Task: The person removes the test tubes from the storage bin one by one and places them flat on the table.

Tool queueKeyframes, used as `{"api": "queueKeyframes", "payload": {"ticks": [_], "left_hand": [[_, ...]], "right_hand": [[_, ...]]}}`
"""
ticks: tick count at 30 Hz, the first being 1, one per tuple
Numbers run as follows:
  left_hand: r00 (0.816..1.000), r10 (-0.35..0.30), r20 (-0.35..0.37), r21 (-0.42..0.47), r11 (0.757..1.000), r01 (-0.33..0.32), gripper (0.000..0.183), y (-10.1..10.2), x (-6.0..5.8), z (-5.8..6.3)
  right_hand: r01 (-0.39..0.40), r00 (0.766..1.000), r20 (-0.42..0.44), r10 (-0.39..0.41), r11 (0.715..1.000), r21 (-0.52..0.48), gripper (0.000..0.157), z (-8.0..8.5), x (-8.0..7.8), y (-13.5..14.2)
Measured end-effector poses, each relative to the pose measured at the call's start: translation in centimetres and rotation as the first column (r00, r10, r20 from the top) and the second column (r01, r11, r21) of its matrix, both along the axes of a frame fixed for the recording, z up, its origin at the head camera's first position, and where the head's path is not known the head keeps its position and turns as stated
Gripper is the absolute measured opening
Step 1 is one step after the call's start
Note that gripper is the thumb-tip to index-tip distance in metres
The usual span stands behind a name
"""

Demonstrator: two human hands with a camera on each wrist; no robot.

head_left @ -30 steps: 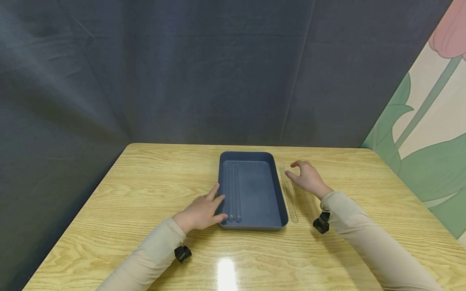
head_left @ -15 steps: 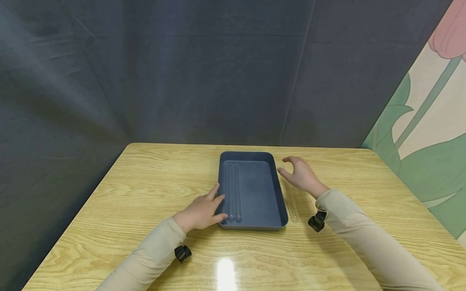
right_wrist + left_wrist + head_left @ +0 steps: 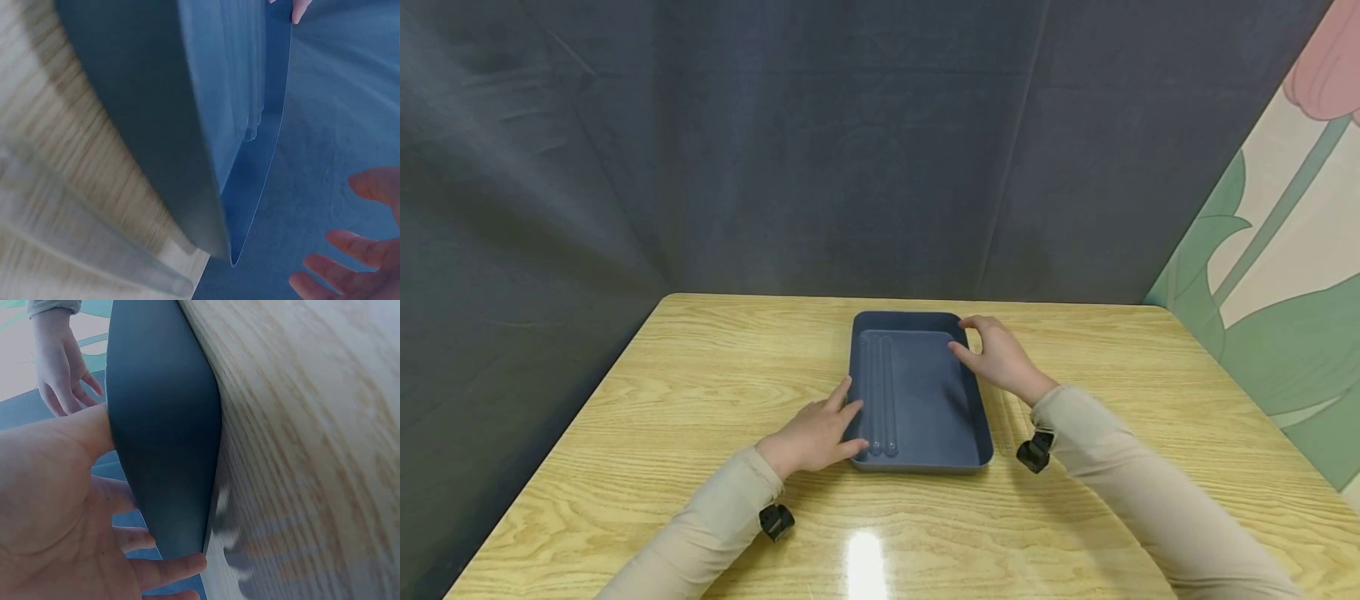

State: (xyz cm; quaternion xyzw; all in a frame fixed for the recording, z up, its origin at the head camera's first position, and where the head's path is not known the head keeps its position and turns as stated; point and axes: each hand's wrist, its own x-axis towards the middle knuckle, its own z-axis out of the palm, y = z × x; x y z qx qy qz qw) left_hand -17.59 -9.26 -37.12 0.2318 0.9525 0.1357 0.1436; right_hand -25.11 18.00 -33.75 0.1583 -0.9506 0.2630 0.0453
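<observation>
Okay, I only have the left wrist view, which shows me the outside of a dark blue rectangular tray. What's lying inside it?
Observer: In the head view, clear round-ended tubes lie lengthwise along the left side of the dark blue rectangular tray.

Operator: Anything just outside the tray's right wall?

Observer: Yes, the right wrist view shows another clear straight tube lying on the light wood-grain table.

Operator: Which part of the tray is the right hand at?

Observer: The head view shows the right hand by the far end of the right rim; whether it touches, I can't tell.
</observation>
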Motion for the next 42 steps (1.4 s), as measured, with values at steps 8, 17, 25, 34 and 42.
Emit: {"api": "queueKeyframes", "payload": {"ticks": [8,17,25,34,42], "left_hand": [[1.0,0.001,0.009,0.002,1.0,-0.001,0.064,0.0,0.0,0.0],[1.0,0.0,0.003,0.001,1.0,0.0,0.064,0.0,0.0,-0.1],[1.0,0.0,0.005,0.002,1.0,0.0,0.063,0.0,0.0,0.0],[1.0,0.007,0.004,0.011,1.0,-0.007,0.064,0.0,0.1,0.1],[1.0,0.007,0.003,0.006,1.0,-0.007,0.064,0.0,-0.1,-0.1]], "right_hand": [[-0.027,0.999,-0.023,0.027,1.0,-0.006,0.048,0.2,-0.1,-1.5],[-0.059,0.998,-0.009,0.059,0.998,-0.006,0.049,0.1,-0.3,-3.0],[-0.067,0.998,-0.01,0.067,0.998,-0.01,0.048,-0.2,-0.6,-4.1],[-0.067,0.998,-0.009,0.067,0.998,0.0,0.049,-0.6,-1.0,-5.1],[-0.079,0.997,-0.009,0.079,0.997,0.013,0.05,-0.5,-1.3,-5.7]]}}
